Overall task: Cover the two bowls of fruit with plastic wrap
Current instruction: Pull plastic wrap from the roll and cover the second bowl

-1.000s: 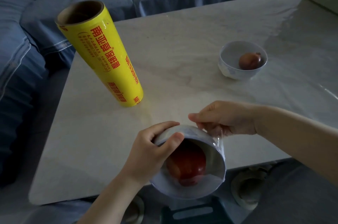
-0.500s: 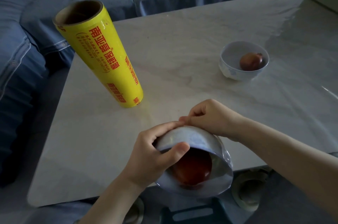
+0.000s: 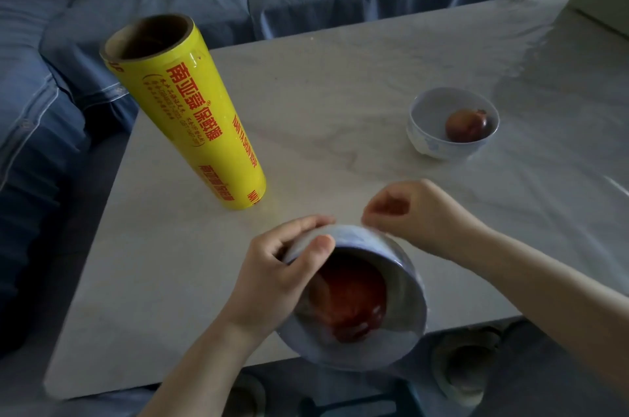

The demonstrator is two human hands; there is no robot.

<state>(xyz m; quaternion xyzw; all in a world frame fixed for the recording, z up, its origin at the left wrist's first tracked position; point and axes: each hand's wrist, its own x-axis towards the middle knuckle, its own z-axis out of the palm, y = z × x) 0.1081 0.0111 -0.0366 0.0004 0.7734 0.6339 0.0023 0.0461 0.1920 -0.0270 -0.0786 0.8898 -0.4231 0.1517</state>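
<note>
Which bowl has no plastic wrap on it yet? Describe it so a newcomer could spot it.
Start from the pale marble table, then look to its right side, away from the tall yellow roll of plastic wrap. The small white bowl stands there alone with one reddish-brown fruit. Unlike the tilted bowl in the hands, it sits upright, open-topped and untouched.

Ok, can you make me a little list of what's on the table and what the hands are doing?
near bowl: tipped toward the camera, red fruit inside, film over its mouth
left hand: gripping the near bowl's rim, thumb on the film
right hand: at the bowl's far rim, fingers pinched; whether they hold film is unclear
far bowl: upright on the table, one fruit, no wrap visible
wrap roll: yellow, standing on end, untouched
</note>
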